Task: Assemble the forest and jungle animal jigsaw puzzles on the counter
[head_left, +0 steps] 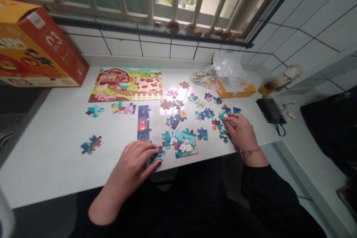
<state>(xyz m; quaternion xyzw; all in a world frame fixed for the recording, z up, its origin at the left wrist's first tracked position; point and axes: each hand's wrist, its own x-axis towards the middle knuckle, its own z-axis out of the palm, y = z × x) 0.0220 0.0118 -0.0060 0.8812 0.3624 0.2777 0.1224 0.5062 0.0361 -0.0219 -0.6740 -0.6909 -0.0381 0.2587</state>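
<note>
My left hand (134,161) is at the table's front edge, with its fingers and thumb closed on a puzzle piece (160,153) below the fox strip. The assembled strip (143,122) shows a red fox on dark blue, and its lower end is partly hidden by that hand. My right hand (242,130) pinches a small teal puzzle piece (224,113) among loose pieces on the right. Just left of these fingers lies an orange-and-blue piece (216,125). Between the hands sits a joined rabbit section (182,142), with a dark blue piece (202,134) beside it.
A completed farm puzzle (126,84) lies at the back. Loose joined pieces (91,144) are on the left. An orange box (41,44) stands at the left, and a yellow tray (237,90) with plastic bags is at the back right, near a bottle (279,80) and a black pouch (270,111).
</note>
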